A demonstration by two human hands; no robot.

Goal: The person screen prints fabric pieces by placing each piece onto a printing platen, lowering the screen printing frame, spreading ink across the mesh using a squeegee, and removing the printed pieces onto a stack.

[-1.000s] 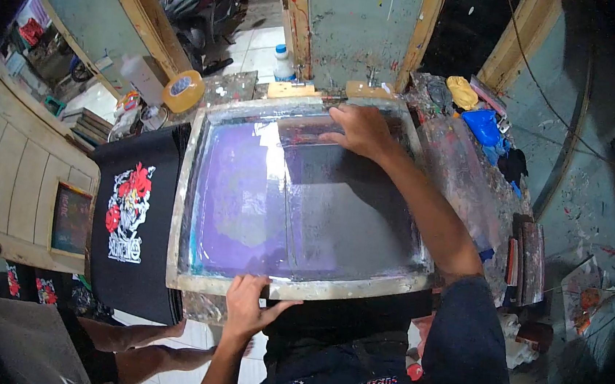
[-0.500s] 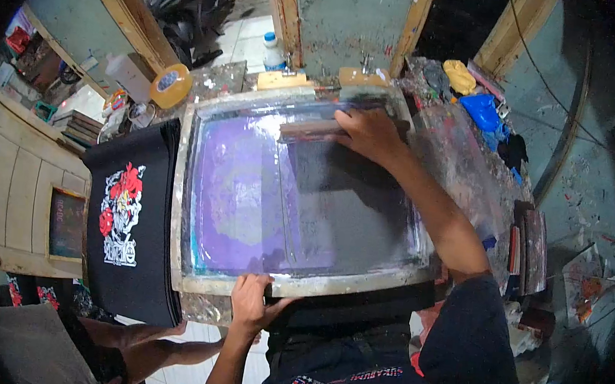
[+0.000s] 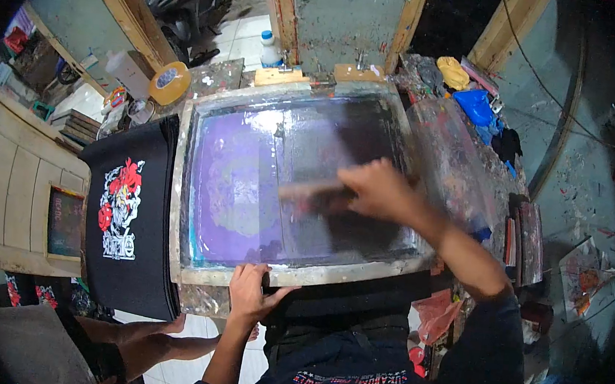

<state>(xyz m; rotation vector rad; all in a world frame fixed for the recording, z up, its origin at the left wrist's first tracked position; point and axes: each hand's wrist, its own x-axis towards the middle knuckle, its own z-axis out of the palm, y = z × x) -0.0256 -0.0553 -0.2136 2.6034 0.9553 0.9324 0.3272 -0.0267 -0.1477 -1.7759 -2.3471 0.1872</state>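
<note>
A screen-printing frame lies flat on the work table, its mesh purple on the left and dark grey on the right. My right hand is closed on a squeegee, blurred by motion, over the middle of the dark half. My left hand grips the front edge of the frame, with the thumb along the near side and the fingers over the rim. Left of the frame hangs a stack of black fabric, its top piece printed in red and white.
Hinge clamps on wood blocks stand at the frame's back edge. Tape roll and a white bottle are behind. Blue and yellow rags lie back right. Another person's legs show at lower left.
My right hand has drawn the squeegee from the back of the screen toward me, to about its middle. My left hand stays on the front edge. The view has shifted slightly.
</note>
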